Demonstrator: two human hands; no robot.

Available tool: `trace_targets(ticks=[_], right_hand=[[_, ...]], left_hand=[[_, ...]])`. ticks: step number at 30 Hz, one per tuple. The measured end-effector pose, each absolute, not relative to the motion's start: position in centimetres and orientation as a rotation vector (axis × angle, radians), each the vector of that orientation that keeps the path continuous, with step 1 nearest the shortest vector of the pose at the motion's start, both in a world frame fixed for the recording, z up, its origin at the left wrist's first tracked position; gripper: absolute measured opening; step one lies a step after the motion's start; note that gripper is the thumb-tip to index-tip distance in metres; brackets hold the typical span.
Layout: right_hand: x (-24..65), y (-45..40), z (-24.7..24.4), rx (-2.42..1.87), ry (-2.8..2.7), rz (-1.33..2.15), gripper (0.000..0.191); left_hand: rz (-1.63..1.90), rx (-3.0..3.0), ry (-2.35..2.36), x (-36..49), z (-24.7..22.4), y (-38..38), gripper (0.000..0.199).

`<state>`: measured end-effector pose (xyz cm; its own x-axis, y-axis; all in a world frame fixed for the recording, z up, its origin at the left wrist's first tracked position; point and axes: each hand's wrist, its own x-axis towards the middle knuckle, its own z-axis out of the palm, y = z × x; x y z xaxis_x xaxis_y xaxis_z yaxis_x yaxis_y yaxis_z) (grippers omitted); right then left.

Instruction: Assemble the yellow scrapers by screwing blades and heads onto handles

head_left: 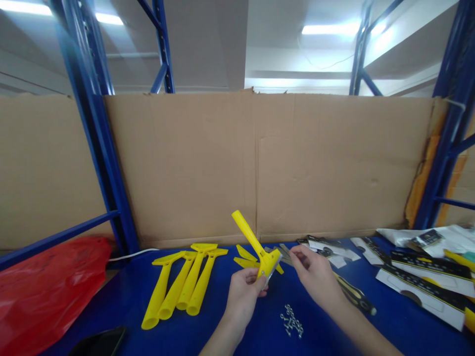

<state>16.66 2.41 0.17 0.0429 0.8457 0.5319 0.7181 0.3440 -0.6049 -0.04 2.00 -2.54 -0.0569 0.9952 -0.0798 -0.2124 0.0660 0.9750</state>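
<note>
My left hand [243, 296] is closed around the head of a yellow scraper [248, 231], whose handle points up and to the left. A metal strip shows along the scraper head's lower right edge. To its right, my right hand [315, 274] is pinched; whatever may be between its fingertips is hidden or too small to make out. Thin grey metal strips [285, 252] lie just behind the fingertips. Below both hands is a small pile of screws and nuts [291, 320]. A screwdriver [354, 294] with a black and pale yellow handle lies partly under my right forearm.
Several yellow scraper handles [178, 287] lie side by side on the blue table [208, 336]. Flat yellow pieces [246, 254] sit behind my left hand. Packaging cards [423, 291] cover the right side. A red plastic bag [55, 291] and a dark phone-like object [100, 342] are at left.
</note>
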Motion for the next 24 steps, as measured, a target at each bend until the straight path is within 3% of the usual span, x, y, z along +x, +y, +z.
trace_targets(ticks=[4, 9, 12, 17, 24], right_hand=[[17.7, 2.6, 0.0, -1.508, -1.756, 0.036, 0.022], [20.1, 1.7, -1.5, -1.593, -1.9, -0.474, 0.021], [21.8, 1.1, -1.6, -1.744, -1.934, -0.592, 0.021], [23.0, 0.1, -0.9, -2.173, -1.915, -0.411, 0.026], [23.7, -0.2, -1.0, -2.148, -2.014, -0.218, 0.035]], left_hand=[[1.306, 0.94, 1.147, -0.4, -2.3, 2.2, 0.024], [1.323, 0.932, 1.175, -1.0, -2.2, 2.8, 0.018], [1.346, 0.912, 1.182, -1.1, -2.2, 3.1, 0.014], [1.346, 0.933, 1.151, -1.2, -2.5, 3.1, 0.009], [1.401, 0.94, 1.161, -1.5, -2.9, 3.4, 0.012]])
